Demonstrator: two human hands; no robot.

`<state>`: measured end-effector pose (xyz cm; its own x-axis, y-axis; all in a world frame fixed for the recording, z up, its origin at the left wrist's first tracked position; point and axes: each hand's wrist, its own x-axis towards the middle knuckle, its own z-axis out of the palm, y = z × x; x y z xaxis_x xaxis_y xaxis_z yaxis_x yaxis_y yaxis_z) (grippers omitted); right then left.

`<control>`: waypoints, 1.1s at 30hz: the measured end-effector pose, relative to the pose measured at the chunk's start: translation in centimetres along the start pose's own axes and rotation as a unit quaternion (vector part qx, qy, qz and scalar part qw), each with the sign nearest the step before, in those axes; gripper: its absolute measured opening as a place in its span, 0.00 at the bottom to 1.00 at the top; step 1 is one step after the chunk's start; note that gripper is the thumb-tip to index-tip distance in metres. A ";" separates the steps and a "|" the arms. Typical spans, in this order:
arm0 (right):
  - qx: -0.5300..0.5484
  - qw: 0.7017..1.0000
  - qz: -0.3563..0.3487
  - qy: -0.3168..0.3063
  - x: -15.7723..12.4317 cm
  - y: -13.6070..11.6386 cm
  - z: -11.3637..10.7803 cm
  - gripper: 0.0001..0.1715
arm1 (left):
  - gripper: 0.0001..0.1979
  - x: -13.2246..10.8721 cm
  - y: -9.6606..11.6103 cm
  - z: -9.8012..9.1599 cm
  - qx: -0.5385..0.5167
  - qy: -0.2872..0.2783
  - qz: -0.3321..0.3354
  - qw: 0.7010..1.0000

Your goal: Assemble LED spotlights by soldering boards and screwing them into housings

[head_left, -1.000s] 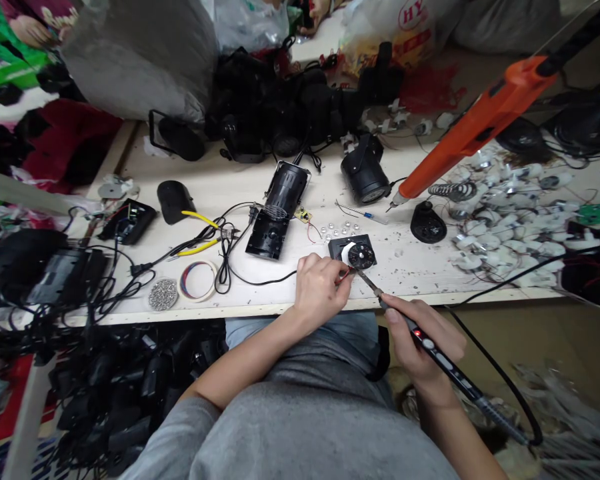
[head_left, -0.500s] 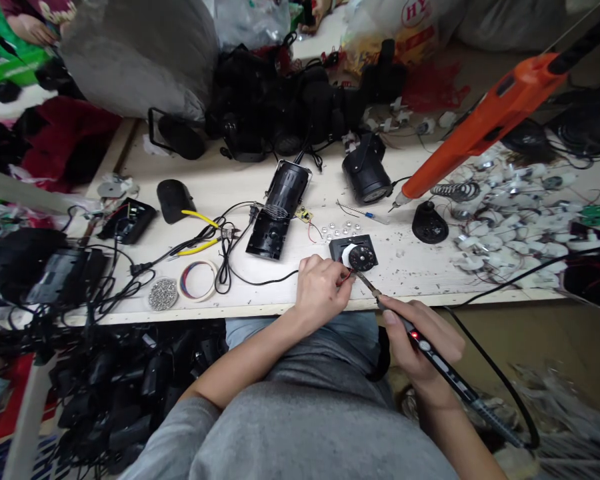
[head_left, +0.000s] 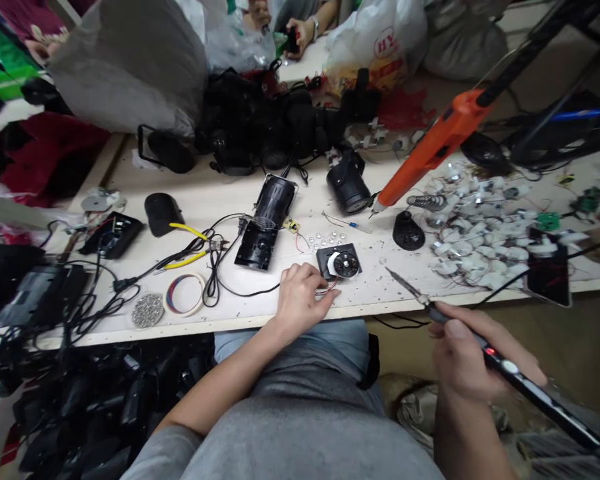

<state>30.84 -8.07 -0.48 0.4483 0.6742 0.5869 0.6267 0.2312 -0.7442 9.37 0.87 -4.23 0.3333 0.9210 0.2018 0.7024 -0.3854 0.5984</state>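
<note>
My left hand (head_left: 300, 295) rests on the bench edge, thumb and fingers apart, beside thin red wires (head_left: 331, 285). These wires run to a round black LED board on a white base (head_left: 347, 265), which sits on a dark block (head_left: 325, 255). My fingertips are close to the block's near left corner; whether they touch it is unclear. In my right hand (head_left: 473, 357) is a pen-shaped soldering iron (head_left: 513, 370) with a red light lit. Its tip points left, apart from the board. Several small clear lenses (head_left: 327, 239) lie behind the block.
An orange electric screwdriver (head_left: 425, 153) hangs over the bench. White lamp parts (head_left: 475, 243) are heaped right, by a phone (head_left: 549, 270). Leftward lie an opened black housing (head_left: 263, 227), yellow-handled cutters (head_left: 187, 260), tape (head_left: 185, 295) and a solder-like coil (head_left: 147, 310). Another person's hands (head_left: 300, 37) show beyond.
My right hand has drawn the soldering iron away from the board, to the right. My left thumb and fingers have spread from their pinch at the wires. The view has shifted.
</note>
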 end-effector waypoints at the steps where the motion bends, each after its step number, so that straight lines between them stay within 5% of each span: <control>1: 0.009 0.999 0.001 0.049 0.9 0.1 0.0 0.10 | 0.07 0.0 -0.1 -0.1 -0.008 -0.004 -0.003 1.000; 3: 0.027 0.991 0.010 0.130 2.7 0.4 0.2 0.09 | 0.06 0.1 -0.4 -0.4 -0.027 -0.009 -0.007 1.000; 6: 0.039 0.985 0.007 0.167 4.7 0.5 0.5 0.08 | 0.07 0.1 -0.6 -0.9 -0.053 -0.007 -0.008 0.999; 13: 0.004 0.993 -0.029 0.116 5.1 0.7 1.6 0.08 | 0.14 0.5 -0.7 -2.7 -0.094 -0.031 -0.053 0.994; 18: 0.008 0.993 0.014 0.120 4.5 1.4 1.2 0.09 | 0.08 3.5 -1.6 -5.2 -0.066 0.011 -0.037 0.997; 22: 0.028 0.989 0.056 0.135 3.9 1.8 0.8 0.08 | 0.02 9.6 -2.8 -8.0 -0.009 0.052 -0.030 0.998; 26: 0.023 0.985 0.115 0.126 3.0 1.9 0.9 0.09 | 0.03 18.6 -2.4 -9.1 0.045 0.073 -0.002 0.996; 30: 0.019 0.980 0.152 0.129 2.6 1.4 1.3 0.10 | 0.10 27.2 -0.7 -6.8 0.090 0.001 0.088 0.992; 33: -0.012 0.973 0.196 0.117 2.7 0.9 0.7 0.14 | 0.13 31.1 -0.3 -3.7 0.143 -0.127 0.123 0.974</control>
<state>32.22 -5.54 0.19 0.7871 0.5292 0.3169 0.3909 -0.0306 -0.9199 17.23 29.80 4.76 0.6327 0.7689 0.0923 0.7161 -0.6262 0.3083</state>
